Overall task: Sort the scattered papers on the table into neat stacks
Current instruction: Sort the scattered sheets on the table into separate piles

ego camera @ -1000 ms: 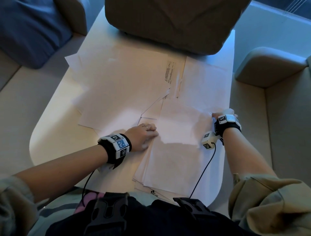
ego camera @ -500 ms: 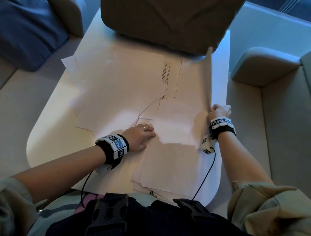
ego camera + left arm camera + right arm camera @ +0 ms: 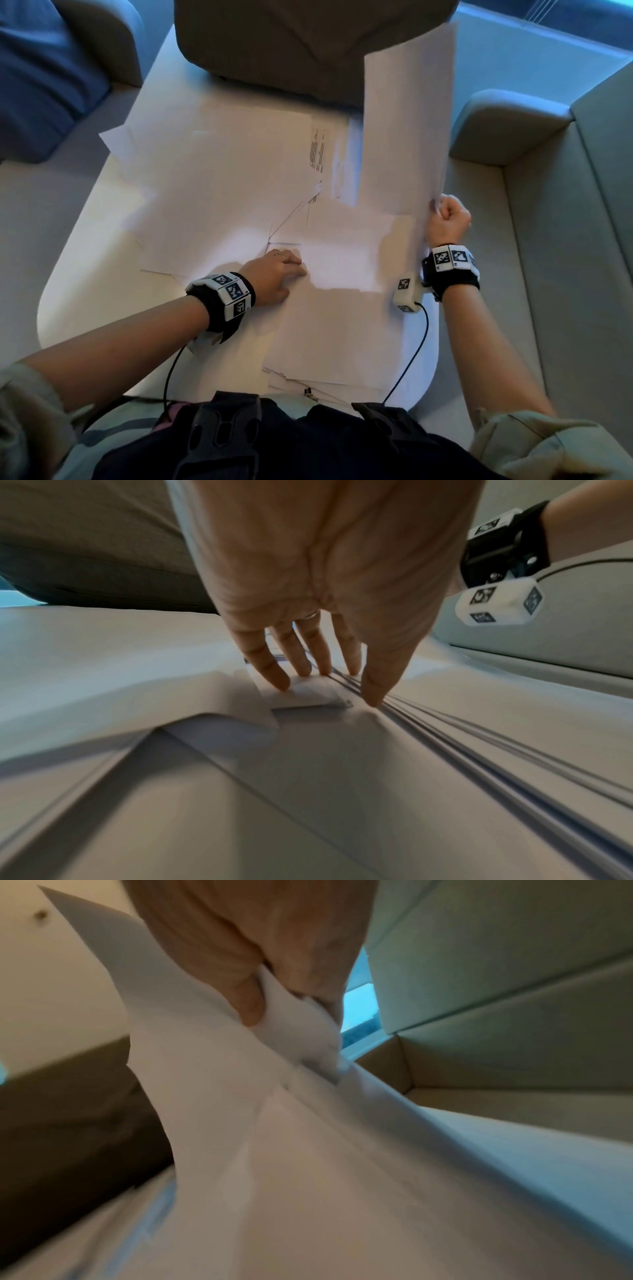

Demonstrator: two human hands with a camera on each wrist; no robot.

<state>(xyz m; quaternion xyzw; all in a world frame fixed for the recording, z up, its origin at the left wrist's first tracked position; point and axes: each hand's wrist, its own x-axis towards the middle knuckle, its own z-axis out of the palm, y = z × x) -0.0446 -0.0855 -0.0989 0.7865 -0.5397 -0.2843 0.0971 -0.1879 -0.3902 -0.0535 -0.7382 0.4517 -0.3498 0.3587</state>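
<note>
Right hand [image 3: 448,219] pinches a raised sheet [image 3: 407,120] at the table's [image 3: 85,274] right edge. Left hand [image 3: 274,274], fingers [image 3: 270,666] flat, presses scattered papers [image 3: 222,178] mid-table. A cushion [image 3: 291,44] overlaps the far edge.

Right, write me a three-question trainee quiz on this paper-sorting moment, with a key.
1. True or false: the right hand pinches a lifted sheet by its near corner.
2. What does the left hand do? A) holds a pen B) presses flat on the papers C) hangs off the table
3. Fill in: the lifted sheet stands in front of a brown ____.

Key: 1 true; 2 B; 3 cushion.
</note>
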